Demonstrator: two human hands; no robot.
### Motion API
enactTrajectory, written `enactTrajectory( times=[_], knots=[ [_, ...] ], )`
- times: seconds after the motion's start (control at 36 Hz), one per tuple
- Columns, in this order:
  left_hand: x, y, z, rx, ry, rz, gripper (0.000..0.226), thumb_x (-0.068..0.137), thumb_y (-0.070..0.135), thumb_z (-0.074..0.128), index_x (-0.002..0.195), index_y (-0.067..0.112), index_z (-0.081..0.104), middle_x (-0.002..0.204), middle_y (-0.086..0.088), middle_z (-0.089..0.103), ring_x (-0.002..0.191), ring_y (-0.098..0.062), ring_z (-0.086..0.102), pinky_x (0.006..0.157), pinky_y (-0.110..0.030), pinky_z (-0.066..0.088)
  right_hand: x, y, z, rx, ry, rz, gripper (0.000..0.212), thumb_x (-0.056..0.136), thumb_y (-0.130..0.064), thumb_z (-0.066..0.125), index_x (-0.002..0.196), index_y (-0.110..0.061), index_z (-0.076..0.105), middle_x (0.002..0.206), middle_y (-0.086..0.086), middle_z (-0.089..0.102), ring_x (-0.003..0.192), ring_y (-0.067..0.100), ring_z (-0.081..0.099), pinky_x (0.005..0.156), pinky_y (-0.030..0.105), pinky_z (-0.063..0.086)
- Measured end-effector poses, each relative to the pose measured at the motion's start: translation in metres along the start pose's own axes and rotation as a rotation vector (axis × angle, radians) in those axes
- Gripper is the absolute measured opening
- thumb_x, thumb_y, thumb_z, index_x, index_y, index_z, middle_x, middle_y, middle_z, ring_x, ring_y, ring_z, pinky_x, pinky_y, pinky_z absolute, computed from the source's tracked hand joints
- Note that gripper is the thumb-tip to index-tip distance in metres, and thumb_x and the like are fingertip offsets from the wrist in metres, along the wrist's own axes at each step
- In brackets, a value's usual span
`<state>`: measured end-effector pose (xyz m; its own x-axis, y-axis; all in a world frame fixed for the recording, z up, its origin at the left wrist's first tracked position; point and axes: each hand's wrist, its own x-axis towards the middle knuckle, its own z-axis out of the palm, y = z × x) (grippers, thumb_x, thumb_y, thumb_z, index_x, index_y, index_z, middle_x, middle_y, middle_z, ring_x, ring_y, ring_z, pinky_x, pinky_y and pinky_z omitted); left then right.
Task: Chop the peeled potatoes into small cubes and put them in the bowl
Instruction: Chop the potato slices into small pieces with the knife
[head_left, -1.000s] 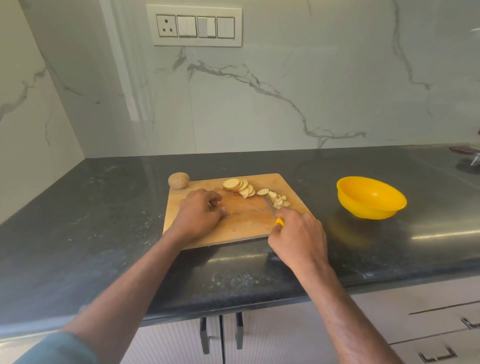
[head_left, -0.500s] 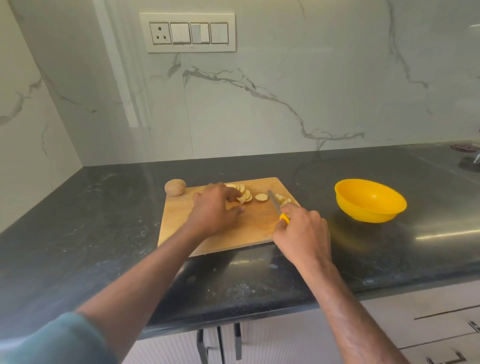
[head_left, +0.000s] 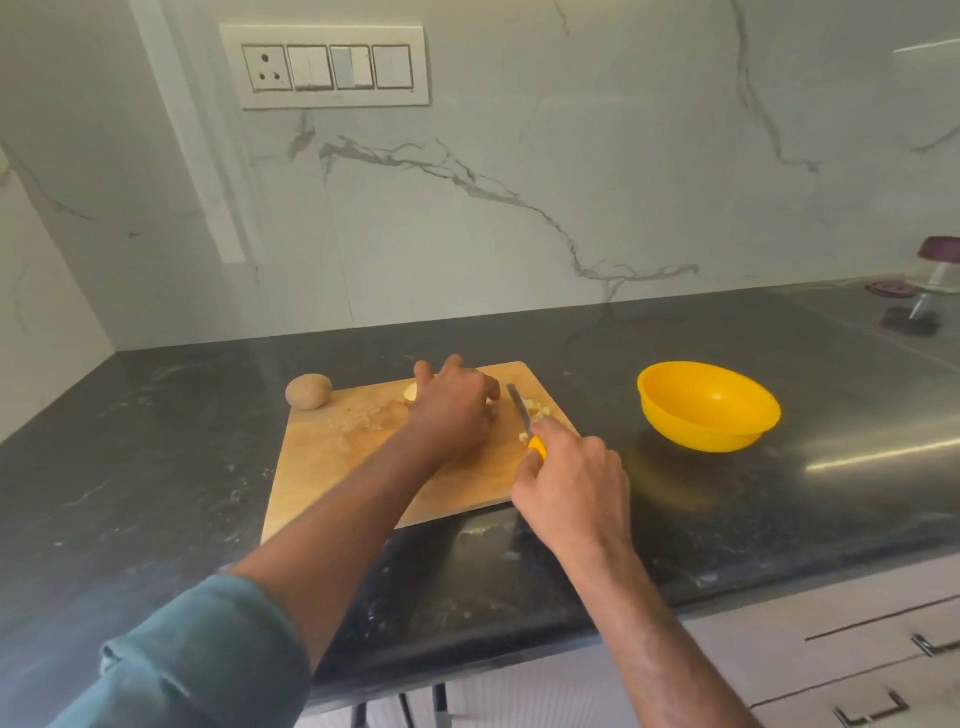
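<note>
**Kid:** Slices (head_left: 411, 393) are under the left hand (head_left: 454, 410) now. What changed?

**Cook:** A second ago that hand lay flat lower down on the board (head_left: 332, 467), away from the slices. It has slid up and over them. Only one pale edge peeks out by the thumb.

**Kid:** Is it squeezing them?

**Cook:** The fingers curl down over the pile, so I think it holds them tight. I cannot see the fingertips, though.

**Kid:** And the right hand (head_left: 571, 488)?

**Cook:** Its fingers are wrapped around the yellow handle of the knife (head_left: 519, 410). The blade points away, just beside the left hand. It has hardly moved.

**Kid:** Where are the cubes (head_left: 537, 408)?

**Cook:** A little heap sits by the blade, near the far right corner of the board. The bowl (head_left: 709, 405) is off to the right on the counter (head_left: 156, 467), and I see nothing in it.

**Kid:** So what does that mean?

**Cook:** I think more slices are about to be cut. One whole potato (head_left: 308, 391) waits at the board's far left corner, so lots is left to do.

**Kid:** Anything to watch?

**Cook:** Fingers sit close to the blade. Keep them tucked.
</note>
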<state>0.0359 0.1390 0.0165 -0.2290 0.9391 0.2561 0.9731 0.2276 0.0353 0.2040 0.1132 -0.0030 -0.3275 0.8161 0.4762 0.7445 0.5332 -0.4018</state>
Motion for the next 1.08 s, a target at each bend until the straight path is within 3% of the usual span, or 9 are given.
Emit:
enactTrajectory(
  times=[0.14,0.28,0.39,0.44,0.53,0.69,0.78,0.94,1.08],
  knots=[
    [-0.004,0.001,-0.003,-0.046,0.053,-0.029,0.025,0.103,0.018,0.051,0.115,0.022,0.072,0.11,0.003,0.067,0.119,-0.02,0.045,0.106,-0.051,0.026,0.0,0.001,-0.001,0.024,0.049,0.019,0.033,0.091,-0.027,0.059,0.123,-0.027,0.065,0.098,0.008,0.074,0.088,0.037,0.067,0.072,0.039,0.053],
    [-0.026,-0.017,-0.011,-0.464,0.19,-0.117,0.027,0.094,0.016,0.063,0.117,0.028,0.073,0.104,0.008,0.073,0.102,-0.015,0.061,0.096,-0.043,0.041,-0.002,0.002,-0.002,0.034,0.066,-0.015,0.031,0.088,-0.026,0.062,0.119,-0.026,0.067,0.094,0.008,0.075,0.084,0.037,0.068,0.07,0.04,0.054],
    [-0.058,-0.046,-0.021,-0.711,0.1,-0.113,0.027,0.09,0.011,0.07,0.112,0.025,0.077,0.08,0.002,0.073,0.069,-0.01,0.059,0.07,-0.037,0.052,-0.002,-0.002,0.001,0.097,-0.002,-0.162,0.031,0.087,-0.026,0.063,0.117,-0.025,0.069,0.091,0.005,0.075,0.081,0.034,0.068,0.066,0.039,0.054],
    [-0.07,-0.061,-0.023,-0.721,0.049,-0.125,0.023,0.09,0.008,0.07,0.104,0.022,0.08,0.079,0.007,0.07,0.069,-0.004,0.059,0.063,-0.028,0.047,-0.002,-0.007,0.004,0.121,-0.061,-0.239,0.031,0.087,-0.029,0.06,0.117,-0.026,0.068,0.088,0.003,0.075,0.077,0.03,0.067,0.062,0.037,0.053],
    [-0.08,-0.078,-0.022,-0.661,-0.005,-0.141,0.02,0.091,0.007,0.069,0.099,0.021,0.081,0.086,0.02,0.07,0.078,0.01,0.059,0.069,-0.015,0.043,-0.005,-0.016,0.01,0.139,-0.103,-0.306,0.034,0.086,-0.031,0.054,0.116,-0.028,0.067,0.081,-0.003,0.073,0.07,0.025,0.066,0.056,0.033,0.051],
    [-0.087,-0.091,-0.004,-0.558,0.083,-0.175,0.014,0.086,0.039,0.077,0.1,0.036,0.078,0.1,0.018,0.069,0.091,-0.005,0.058,0.093,-0.048,0.049,-0.014,-0.039,0.019,0.149,-0.146,-0.248,0.023,0.083,-0.023,0.057,0.104,-0.026,0.067,0.081,-0.005,0.07,0.07,0.023,0.063,0.057,0.031,0.049],
    [-0.088,-0.087,0.0,-0.5,0.1,-0.151,0.01,0.086,0.044,0.076,0.094,0.039,0.077,0.1,0.019,0.068,0.092,-0.004,0.056,0.096,-0.049,0.039,-0.016,-0.039,0.022,0.101,-0.12,-0.237,0.021,0.084,-0.023,0.055,0.102,-0.024,0.065,0.078,0.0,0.068,0.068,0.025,0.059,0.056,0.029,0.038],
    [-0.081,-0.08,0.003,-0.344,0.159,-0.199,0.011,0.09,0.038,0.069,0.099,0.035,0.076,0.102,0.018,0.068,0.102,-0.011,0.055,0.1,-0.053,0.037,-0.018,-0.041,0.023,0.035,-0.094,-0.285,0.036,0.087,-0.027,0.055,0.122,-0.026,0.064,0.083,0.002,0.073,0.074,0.028,0.066,0.064,0.036,0.052],
    [-0.077,-0.086,0.006,-0.445,0.198,-0.177,0.018,0.088,0.024,0.075,0.104,0.03,0.078,0.106,0.014,0.075,0.102,-0.017,0.064,0.099,-0.051,0.047,-0.013,-0.045,0.021,0.066,-0.071,-0.329,0.045,0.089,-0.024,0.059,0.133,-0.021,0.063,0.095,0.002,0.076,0.078,0.026,0.069,0.07,0.035,0.054]
  ],
)
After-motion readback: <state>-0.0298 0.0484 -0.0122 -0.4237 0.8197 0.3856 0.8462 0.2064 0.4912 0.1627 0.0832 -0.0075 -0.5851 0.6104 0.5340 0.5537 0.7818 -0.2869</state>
